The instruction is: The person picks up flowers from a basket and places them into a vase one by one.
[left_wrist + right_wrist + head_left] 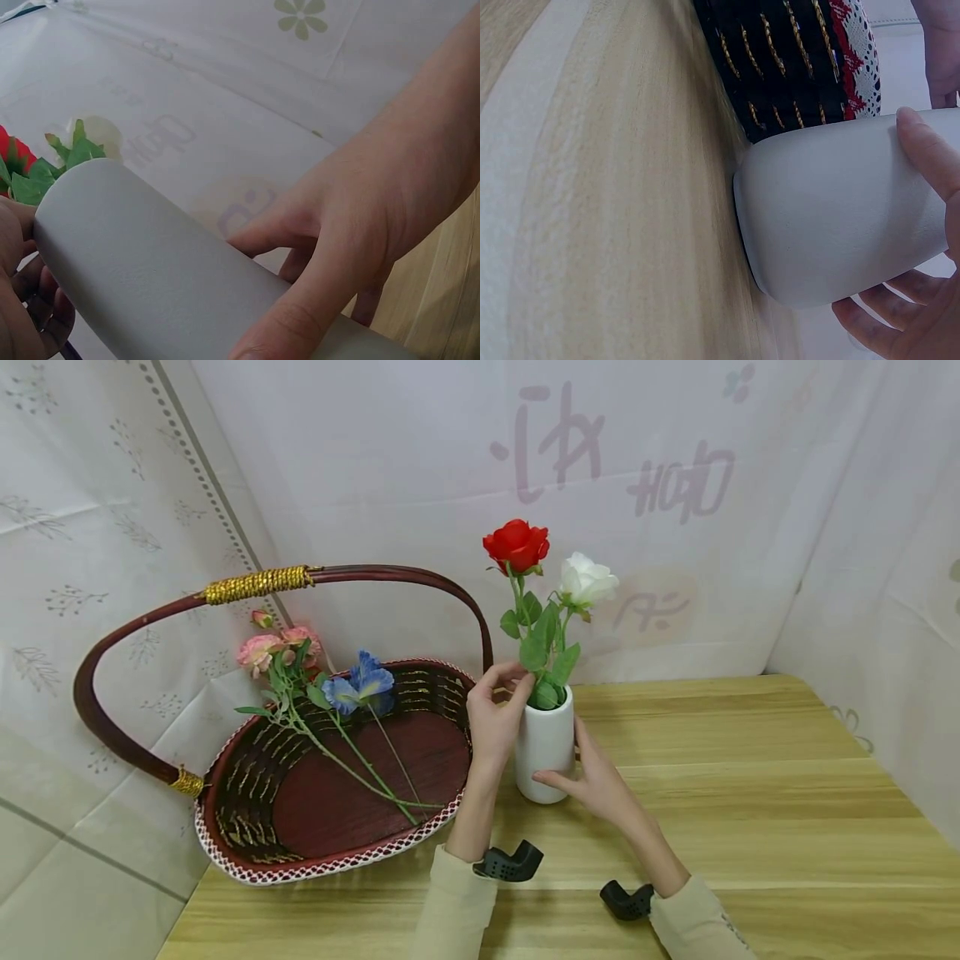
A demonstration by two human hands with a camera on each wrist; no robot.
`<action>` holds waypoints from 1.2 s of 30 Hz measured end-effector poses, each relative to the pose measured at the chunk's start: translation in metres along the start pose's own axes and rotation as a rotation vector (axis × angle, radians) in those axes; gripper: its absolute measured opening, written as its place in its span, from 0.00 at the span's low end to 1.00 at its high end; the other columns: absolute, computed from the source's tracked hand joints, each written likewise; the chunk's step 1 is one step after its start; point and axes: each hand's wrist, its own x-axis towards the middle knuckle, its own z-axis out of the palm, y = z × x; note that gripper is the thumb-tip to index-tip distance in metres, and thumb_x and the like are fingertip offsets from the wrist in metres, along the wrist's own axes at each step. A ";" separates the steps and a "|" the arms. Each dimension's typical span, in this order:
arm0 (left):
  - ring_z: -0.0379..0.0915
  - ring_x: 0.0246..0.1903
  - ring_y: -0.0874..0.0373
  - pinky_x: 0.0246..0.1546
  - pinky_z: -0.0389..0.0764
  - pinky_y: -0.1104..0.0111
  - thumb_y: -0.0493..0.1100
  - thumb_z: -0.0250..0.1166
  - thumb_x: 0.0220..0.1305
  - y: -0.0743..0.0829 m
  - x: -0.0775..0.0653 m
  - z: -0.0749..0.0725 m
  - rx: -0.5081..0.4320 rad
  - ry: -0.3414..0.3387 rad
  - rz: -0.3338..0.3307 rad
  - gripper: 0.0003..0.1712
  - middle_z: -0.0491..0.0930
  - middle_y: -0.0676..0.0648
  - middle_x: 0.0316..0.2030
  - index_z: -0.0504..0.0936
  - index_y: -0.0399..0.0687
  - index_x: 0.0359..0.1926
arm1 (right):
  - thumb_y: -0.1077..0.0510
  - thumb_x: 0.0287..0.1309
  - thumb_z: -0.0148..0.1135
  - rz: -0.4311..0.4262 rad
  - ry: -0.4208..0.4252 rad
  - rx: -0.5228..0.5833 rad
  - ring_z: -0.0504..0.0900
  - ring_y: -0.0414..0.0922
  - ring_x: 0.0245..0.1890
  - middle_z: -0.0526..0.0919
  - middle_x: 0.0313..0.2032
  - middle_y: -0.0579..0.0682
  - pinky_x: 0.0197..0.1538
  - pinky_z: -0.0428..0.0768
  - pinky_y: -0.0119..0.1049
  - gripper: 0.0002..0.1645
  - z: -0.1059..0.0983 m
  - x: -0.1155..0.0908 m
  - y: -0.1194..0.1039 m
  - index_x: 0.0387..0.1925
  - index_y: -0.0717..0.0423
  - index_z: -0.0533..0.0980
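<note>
A white vase [545, 752] stands upright on the wooden table, holding a red rose [517, 545] and a white rose [587, 580] with green leaves. My right hand [596, 781] grips the vase low on its right side, thumb across the front, fingers behind; the right wrist view shows the vase [840, 210] between thumb and fingers. At the rim, my left hand [497, 714] pinches among the leaves by the red rose's stem, its fingers curled. The left wrist view shows that hand [22, 292] against the rim of the vase; the exact pinch point is hidden.
Left of the vase sits a dark red woven basket [330, 852] with a tall arched handle [390, 573]. Pink flowers [262, 652] and a blue flower [363, 683] lie in it, stems crossing its floor. White printed cloth [420, 460] hangs behind the table [750, 760].
</note>
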 end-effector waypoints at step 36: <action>0.75 0.33 0.58 0.36 0.79 0.70 0.28 0.67 0.64 0.039 -0.002 -0.013 0.034 -0.133 -0.022 0.10 0.81 0.34 0.39 0.87 0.27 0.45 | 0.42 0.55 0.76 0.020 -0.002 -0.019 0.68 0.56 0.69 0.58 0.75 0.56 0.63 0.76 0.56 0.68 0.000 -0.002 -0.005 0.81 0.44 0.39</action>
